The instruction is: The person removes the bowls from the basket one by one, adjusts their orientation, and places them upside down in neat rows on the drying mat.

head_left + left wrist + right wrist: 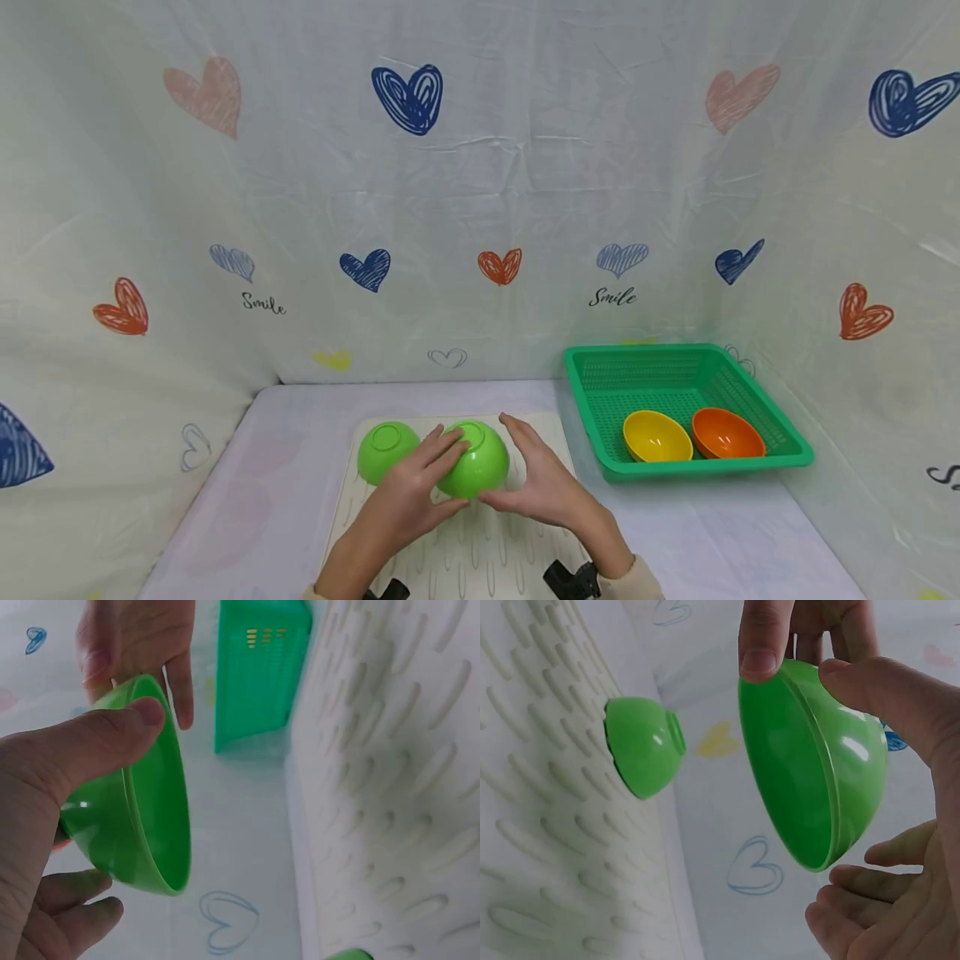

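A green bowl (486,468) is held upside down over the white ridged drying mat (487,550). My left hand (412,490) grips it, with the thumb at the rim and fingers over the base. Around its other side, my right hand (553,485) has its thumb at the rim. The right fingers are spread, standing off the bowl's wall in the right wrist view. A second green bowl (643,746) lies upside down on the mat, left of the held one.
At the right stands a green slotted basket (592,433), with a yellow bowl (657,437) and an orange bowl (727,435) inside, both facing up. Behind the table hangs a white curtain (465,200) printed with hearts. A pale cloth (675,542) covers the table.
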Demonstrator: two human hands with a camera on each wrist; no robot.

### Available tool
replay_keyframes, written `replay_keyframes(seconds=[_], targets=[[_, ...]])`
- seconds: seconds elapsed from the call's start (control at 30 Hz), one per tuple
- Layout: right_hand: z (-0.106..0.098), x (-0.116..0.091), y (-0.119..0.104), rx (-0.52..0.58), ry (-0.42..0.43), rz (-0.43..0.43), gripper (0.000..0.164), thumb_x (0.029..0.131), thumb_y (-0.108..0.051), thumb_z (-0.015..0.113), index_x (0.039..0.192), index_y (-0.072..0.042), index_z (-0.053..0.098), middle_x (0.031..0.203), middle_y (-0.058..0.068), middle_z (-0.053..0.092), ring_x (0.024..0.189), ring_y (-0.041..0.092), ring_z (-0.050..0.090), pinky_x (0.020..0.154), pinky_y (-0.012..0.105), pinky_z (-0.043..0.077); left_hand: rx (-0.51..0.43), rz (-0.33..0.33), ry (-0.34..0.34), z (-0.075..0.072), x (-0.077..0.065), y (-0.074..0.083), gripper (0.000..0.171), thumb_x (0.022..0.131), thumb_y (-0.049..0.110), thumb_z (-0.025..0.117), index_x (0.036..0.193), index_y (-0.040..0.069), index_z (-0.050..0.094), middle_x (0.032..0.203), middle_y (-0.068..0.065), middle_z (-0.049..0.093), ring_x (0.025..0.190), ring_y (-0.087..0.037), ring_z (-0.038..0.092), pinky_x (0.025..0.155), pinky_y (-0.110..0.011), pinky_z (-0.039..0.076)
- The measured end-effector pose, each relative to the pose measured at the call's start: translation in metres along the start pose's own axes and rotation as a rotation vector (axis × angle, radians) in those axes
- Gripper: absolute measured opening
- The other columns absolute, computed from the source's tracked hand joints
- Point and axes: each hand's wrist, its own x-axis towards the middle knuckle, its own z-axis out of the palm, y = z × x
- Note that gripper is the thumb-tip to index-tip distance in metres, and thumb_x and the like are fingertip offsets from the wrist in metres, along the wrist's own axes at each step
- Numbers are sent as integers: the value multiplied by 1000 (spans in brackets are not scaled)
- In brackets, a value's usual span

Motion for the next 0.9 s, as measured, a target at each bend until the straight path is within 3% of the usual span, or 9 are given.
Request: replay_keyframes(seconds=[0.17, 0.37, 0.43, 0.57, 0.7, 0.77, 0.9], targets=[[3, 2, 6, -8, -39, -67, 98, 80, -45, 87, 158, -10, 38, 158, 10, 44, 138, 29, 53, 105, 57, 51, -7, 57, -2, 3, -3, 0, 80, 57, 26, 102, 128, 5, 69, 139, -13, 65, 124, -41, 65, 94, -43, 58], [5, 2, 8, -28, -17, -138, 90, 80, -43, 87, 154, -11, 46, 153, 5, 49, 132, 23, 58, 101, 51, 54, -34, 86, 34, 10, -6, -5, 84, 57, 24, 101, 132, 5, 67, 142, -17, 60, 122, -38, 66, 90, -28, 59], [7, 2, 10, -38, 10, -162, 89, 79, -42, 89, 153, -13, 48, 152, 3, 50, 130, 22, 59, 101, 50, 55, -87, 32, 41, 13, -9, -6, 92, 57, 24, 101, 139, 3, 62, 147, -21, 56, 125, -38, 64, 92, -27, 58], [12, 2, 15, -66, 67, -207, 91, 77, -38, 91, 152, -11, 48, 150, 6, 51, 131, 24, 59, 101, 49, 56, -240, -178, 34, 20, -13, -7, 108, 55, 21, 99, 147, -7, 50, 150, -27, 52, 132, -38, 58, 97, -35, 57], [20, 5, 22, -71, 87, -213, 94, 77, -35, 92, 152, -3, 47, 150, 11, 51, 133, 27, 58, 101, 49, 55, -363, -383, -12, 28, -15, -6, 106, 58, 12, 99, 147, -10, 47, 147, -28, 53, 134, -37, 56, 103, -43, 53], [25, 7, 26, -66, 85, -202, 94, 77, -35, 91, 152, 0, 46, 150, 13, 51, 133, 29, 58, 101, 49, 55, -393, -454, -40, 32, -15, -6, 104, 59, 8, 98, 148, -10, 47, 147, -28, 53, 135, -37, 55, 104, -45, 52], [36, 13, 36, -52, 73, -164, 94, 78, -32, 91, 152, 2, 45, 151, 17, 50, 135, 32, 57, 102, 52, 54, -360, -519, -85, 41, -13, -10, 103, 60, 4, 96, 147, -12, 45, 146, -30, 54, 133, -41, 56, 104, -47, 51]])
